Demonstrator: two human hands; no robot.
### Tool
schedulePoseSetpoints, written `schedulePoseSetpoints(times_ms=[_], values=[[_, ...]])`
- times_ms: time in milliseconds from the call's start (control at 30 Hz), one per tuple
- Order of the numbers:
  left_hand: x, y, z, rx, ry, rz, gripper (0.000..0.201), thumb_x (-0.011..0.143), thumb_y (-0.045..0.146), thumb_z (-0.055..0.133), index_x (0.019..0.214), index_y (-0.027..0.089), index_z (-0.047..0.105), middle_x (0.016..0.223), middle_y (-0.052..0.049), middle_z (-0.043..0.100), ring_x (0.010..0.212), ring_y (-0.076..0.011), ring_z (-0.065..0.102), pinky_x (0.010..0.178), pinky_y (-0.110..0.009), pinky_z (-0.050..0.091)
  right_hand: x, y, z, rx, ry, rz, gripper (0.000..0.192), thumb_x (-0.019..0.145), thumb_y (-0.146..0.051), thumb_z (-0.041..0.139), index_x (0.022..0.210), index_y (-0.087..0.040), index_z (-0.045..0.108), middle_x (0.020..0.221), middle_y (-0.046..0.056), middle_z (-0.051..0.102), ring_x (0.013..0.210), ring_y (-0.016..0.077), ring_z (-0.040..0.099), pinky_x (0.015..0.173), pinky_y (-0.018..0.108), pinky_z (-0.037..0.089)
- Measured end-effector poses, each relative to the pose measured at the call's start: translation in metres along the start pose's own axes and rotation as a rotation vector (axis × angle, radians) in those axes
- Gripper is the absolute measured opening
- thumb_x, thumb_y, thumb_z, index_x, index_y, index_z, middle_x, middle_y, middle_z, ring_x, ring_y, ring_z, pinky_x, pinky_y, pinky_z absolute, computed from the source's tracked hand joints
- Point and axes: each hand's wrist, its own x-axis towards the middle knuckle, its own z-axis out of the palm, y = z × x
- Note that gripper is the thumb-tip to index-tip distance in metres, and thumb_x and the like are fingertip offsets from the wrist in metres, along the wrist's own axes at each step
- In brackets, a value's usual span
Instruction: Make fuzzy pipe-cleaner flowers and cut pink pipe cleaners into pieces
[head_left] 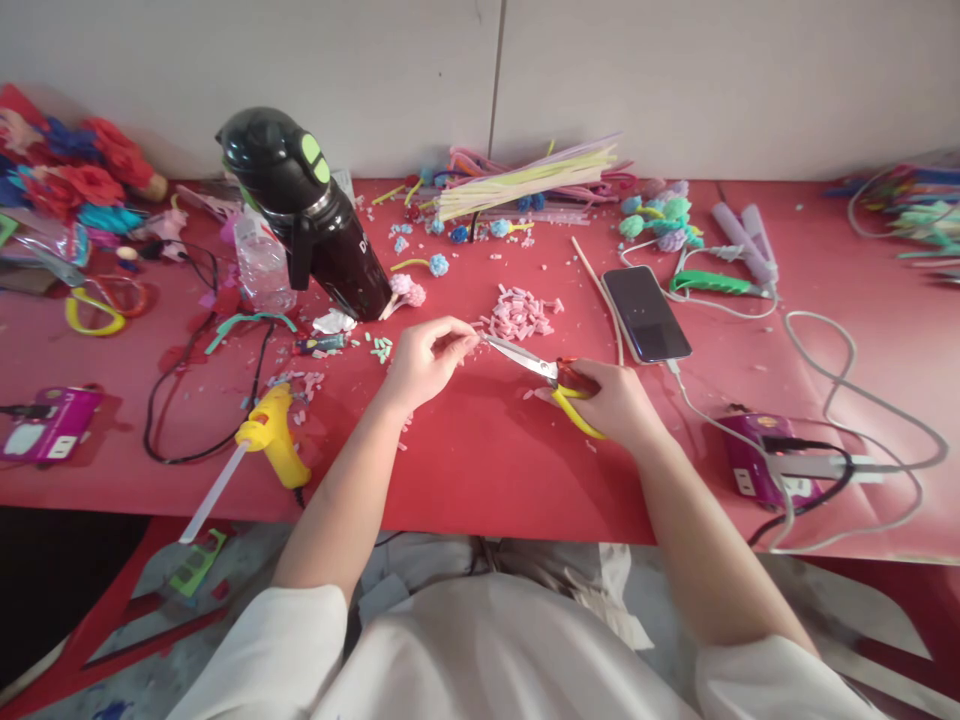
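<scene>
My right hand (616,400) grips a pair of scissors (534,361) by its yellow and red handles. The blades point left, and their tips reach the fingertips of my left hand (431,358). Thumb and forefinger of that hand are pinched together; whatever they hold is too small to make out. Just beyond the scissors lies a loose pile of short pink pieces (517,314). A few light green bits (381,348) are scattered to the left of my left hand.
On the red table (480,470) a black flask (330,240) and yellow glue gun (276,435) stand left. Pipe cleaners (532,180) lie at the back. A phone (646,313), cables and a purple power box (765,460) are right. Pompom flowers (664,215) sit behind the phone.
</scene>
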Motion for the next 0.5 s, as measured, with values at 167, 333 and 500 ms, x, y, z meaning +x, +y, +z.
schedulePoseSetpoints(times_ms=[167,333,500], values=[[0.0000,0.0001,-0.0001,-0.006,-0.002,0.002,0.028,0.094,0.045,0.069,0.085,0.018,0.074,0.079,-0.005,0.076,0.068,-0.0145,0.066,0.065,-0.026,0.052,0.0003,0.0011,0.0006,-0.004,-0.007,0.005,0.059,0.070,-0.074,0.074,0.064,-0.021,0.049,0.054,-0.004,0.036,0.058,0.0119,0.028,0.050,0.025,0.030],[-0.0008,-0.0045,0.0008,-0.016,-0.018,0.002,0.025,0.095,0.042,0.069,0.087,0.018,0.073,0.080,-0.004,0.076,0.069,-0.0140,0.066,0.066,-0.025,0.051,0.0008,0.0017,0.0008,-0.001,-0.007,0.003,0.060,0.069,-0.075,0.074,0.063,-0.020,0.050,0.053,-0.003,0.039,0.057,0.0118,0.031,0.051,0.025,0.031],[-0.0005,-0.0059,0.0011,-0.014,-0.018,-0.009,0.032,0.094,0.049,0.068,0.088,0.018,0.074,0.083,-0.005,0.076,0.072,-0.0151,0.068,0.068,-0.026,0.053,0.0021,0.0013,0.0010,0.011,0.011,-0.018,0.063,0.068,-0.079,0.071,0.060,-0.020,0.048,0.052,-0.003,0.039,0.056,0.0118,0.033,0.050,0.025,0.029]])
